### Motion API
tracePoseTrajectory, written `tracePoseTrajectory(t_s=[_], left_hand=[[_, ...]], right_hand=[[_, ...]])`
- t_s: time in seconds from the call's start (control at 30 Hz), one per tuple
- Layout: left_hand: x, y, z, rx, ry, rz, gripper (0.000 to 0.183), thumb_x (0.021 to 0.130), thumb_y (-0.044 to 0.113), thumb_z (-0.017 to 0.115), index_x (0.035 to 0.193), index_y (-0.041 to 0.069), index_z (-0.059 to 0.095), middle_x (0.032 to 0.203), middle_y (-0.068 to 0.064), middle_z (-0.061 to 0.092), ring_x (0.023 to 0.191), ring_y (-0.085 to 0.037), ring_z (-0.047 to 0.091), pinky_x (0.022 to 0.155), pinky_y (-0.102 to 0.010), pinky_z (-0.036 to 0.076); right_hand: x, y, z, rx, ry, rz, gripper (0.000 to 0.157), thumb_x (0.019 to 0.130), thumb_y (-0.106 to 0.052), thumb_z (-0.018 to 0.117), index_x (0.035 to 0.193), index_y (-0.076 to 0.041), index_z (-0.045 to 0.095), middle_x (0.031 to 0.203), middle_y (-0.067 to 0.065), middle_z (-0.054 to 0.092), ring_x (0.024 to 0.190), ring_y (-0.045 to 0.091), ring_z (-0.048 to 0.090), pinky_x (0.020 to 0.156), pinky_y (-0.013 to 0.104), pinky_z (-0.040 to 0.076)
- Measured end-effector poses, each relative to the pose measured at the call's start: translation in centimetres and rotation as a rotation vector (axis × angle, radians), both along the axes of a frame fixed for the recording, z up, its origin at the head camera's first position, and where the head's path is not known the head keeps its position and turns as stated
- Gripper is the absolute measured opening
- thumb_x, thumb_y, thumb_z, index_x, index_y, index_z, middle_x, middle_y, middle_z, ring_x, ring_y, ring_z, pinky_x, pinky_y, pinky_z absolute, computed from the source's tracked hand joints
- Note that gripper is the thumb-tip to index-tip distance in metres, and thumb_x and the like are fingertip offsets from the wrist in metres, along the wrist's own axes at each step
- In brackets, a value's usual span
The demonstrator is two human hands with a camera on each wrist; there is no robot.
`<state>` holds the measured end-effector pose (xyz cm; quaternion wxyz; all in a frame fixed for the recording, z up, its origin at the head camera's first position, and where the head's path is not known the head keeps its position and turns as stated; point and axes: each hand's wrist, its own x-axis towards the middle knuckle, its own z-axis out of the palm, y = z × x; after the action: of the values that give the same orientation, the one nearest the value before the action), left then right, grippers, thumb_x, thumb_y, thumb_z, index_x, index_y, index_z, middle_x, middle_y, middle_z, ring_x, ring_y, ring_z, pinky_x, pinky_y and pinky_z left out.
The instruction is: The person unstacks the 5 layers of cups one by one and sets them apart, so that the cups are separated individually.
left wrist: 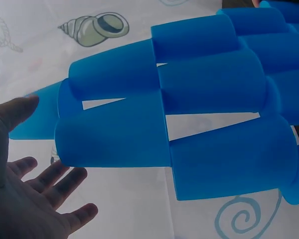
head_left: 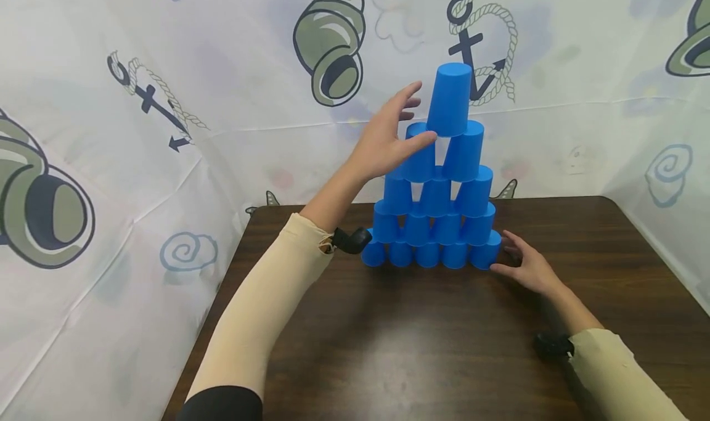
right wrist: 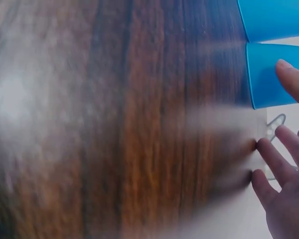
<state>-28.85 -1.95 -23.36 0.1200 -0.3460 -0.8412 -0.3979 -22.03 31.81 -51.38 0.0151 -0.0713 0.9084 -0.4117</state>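
Blue plastic cups, all mouth down, form a pyramid of several rows, with a single top cup (head_left: 450, 100) at the peak. Beside that peak, on its left, is my left hand (head_left: 388, 137), fingers spread and thumb near the top cup's lower rim. In the left wrist view this hand (left wrist: 32, 194) holds nothing; whether the thumb touches the cup I cannot tell. My right hand (head_left: 529, 270) is low at the pyramid's right end, fingers parted around the bottom corner cup (head_left: 485, 251). The right wrist view shows its thumb in front of that cup (right wrist: 266, 74), contact unclear.
The pyramid stands toward the far side of a dark wooden table (head_left: 377, 341). Close behind hangs a pale cloth (head_left: 244, 51) printed with shells and anchors. A black wrist device (head_left: 352, 241) sticks out from the left sleeve, another (head_left: 551, 345) from the right.
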Motion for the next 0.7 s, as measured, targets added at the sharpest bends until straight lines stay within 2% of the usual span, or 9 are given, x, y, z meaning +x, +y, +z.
tracePoseTrajectory(t_s=[0.07, 0.2, 0.47, 0.7], left_hand=[[-0.4, 0.4, 0.1, 0.003, -0.046, -0.007, 0.082, 0.089, 0.042, 0.068, 0.156, 0.02, 0.026, 0.152, -0.002, 0.042, 0.131, -0.02, 0.049, 0.099, -0.039, 0.047], [-0.9, 1.5, 0.4, 0.022, -0.089, -0.002, 0.085, 0.087, 0.044, 0.07, 0.155, 0.022, 0.026, 0.15, -0.002, 0.044, 0.129, -0.019, 0.05, 0.099, -0.038, 0.048], [-0.9, 3.4, 0.9, 0.075, -0.081, 0.035, 0.088, 0.083, 0.046, 0.074, 0.154, 0.021, 0.029, 0.146, -0.001, 0.049, 0.123, -0.016, 0.054, 0.096, -0.034, 0.049], [-0.8, 3.7, 0.9, 0.123, -0.091, 0.099, 0.082, 0.084, 0.044, 0.074, 0.152, 0.022, 0.034, 0.141, 0.0, 0.054, 0.12, -0.015, 0.056, 0.094, -0.033, 0.05]], right_hand=[[-0.1, -0.2, -0.1, 0.011, -0.008, -0.014, 0.092, 0.089, -0.038, 0.072, 0.155, -0.002, 0.019, 0.148, 0.031, 0.036, 0.132, 0.053, 0.036, 0.099, 0.073, 0.03], [-0.1, -0.4, -0.3, 0.024, -0.015, -0.05, 0.092, 0.088, -0.041, 0.072, 0.154, -0.002, 0.021, 0.146, 0.032, 0.038, 0.132, 0.053, 0.036, 0.1, 0.072, 0.03], [-0.1, -1.1, -0.5, 0.052, -0.02, -0.097, 0.09, 0.089, -0.043, 0.071, 0.152, 0.001, 0.025, 0.144, 0.032, 0.04, 0.132, 0.054, 0.036, 0.1, 0.072, 0.03], [-0.1, -1.3, -0.8, 0.074, -0.022, -0.121, 0.088, 0.089, -0.045, 0.07, 0.15, 0.003, 0.029, 0.142, 0.032, 0.042, 0.133, 0.053, 0.034, 0.101, 0.072, 0.027]])
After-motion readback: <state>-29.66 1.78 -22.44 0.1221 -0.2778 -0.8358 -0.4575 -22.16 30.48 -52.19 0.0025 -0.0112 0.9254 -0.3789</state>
